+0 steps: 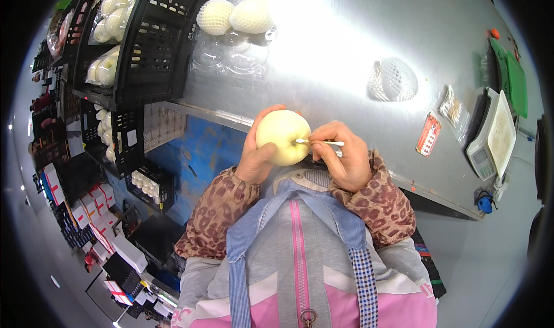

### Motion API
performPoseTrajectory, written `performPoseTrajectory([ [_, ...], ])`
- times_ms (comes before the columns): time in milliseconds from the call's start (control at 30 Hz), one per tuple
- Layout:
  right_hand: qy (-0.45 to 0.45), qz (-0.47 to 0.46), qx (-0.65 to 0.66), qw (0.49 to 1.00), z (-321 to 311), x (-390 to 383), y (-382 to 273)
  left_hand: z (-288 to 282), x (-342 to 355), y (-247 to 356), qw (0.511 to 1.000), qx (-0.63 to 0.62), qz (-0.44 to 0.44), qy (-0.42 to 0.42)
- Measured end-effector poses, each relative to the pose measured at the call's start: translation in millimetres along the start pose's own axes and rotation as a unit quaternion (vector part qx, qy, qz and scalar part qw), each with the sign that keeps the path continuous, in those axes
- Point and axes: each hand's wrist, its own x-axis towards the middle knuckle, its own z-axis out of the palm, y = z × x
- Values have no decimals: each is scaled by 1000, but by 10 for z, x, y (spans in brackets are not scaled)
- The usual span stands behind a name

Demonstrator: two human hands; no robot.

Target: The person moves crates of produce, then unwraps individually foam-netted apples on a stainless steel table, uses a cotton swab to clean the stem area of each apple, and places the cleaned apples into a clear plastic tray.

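My left hand (254,159) is wrapped round a pale yellow, round fruit (279,133), thumb on its near side and fingertips showing over the top. The dimple in the fruit's skin faces right. Between the thumb and fingers of my right hand (348,159) is a white-tipped cotton swab (301,141), one tip at that dimple. White tips also poke out past my fingers on the right; whether they belong to one swab or more I cannot tell. Both hands are above the near edge of the metal table (323,85).
Foam nets (398,78) lie on the table, with a red-and-white card (428,135), a bag of swabs (455,106) and a weighing scale (490,133) at right. A clear clamshell tray (231,58) holds netted fruits (251,15). Black crates (151,56) stand at left.
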Motion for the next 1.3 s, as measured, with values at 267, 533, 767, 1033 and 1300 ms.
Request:
performPoseTrajectory([
  [267,-16,39,33,999,-56,-104,107,60,-118,-147,1000,28,-1,15],
  [533,14,-119,-64,991,-23,-83,162,84,-166,-230,999,17,-7,30],
  [767,14,-43,17,999,-82,-42,168,102,-165,-202,999,18,-17,21],
  [1033,-28,-94,9,995,-158,102,177,155,-161,-132,996,36,18,79],
  [1300,-68,-112,70,989,-177,217,114,198,-384,39,857,407,227,220],
])
